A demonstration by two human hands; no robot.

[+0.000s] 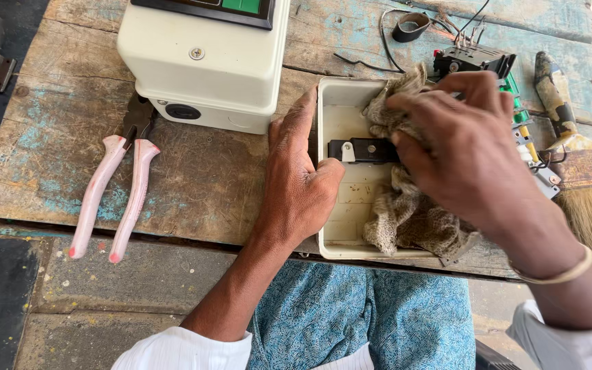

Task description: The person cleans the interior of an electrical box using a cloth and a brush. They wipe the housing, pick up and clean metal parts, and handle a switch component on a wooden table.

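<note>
Rag pressed into a shallow cream casing, both hands at work on the bench.

The right hand bunches a coarse, frayed rag in a closed grip, inside the casing, whose long axis runs near to far; the left hand lies flat, open, bracing its left wall; a black clip sits just left of the rag; pink-handled pliers lie well left; a brush far right.

L hand flat on worn wooden bench, thumb against left wall of open white plastic box. R hand pressing brown knit rag inside box, next to black clip. Pink-handled pliers lying well to left. White switch housing behind, paintbrush at right edge.
</note>
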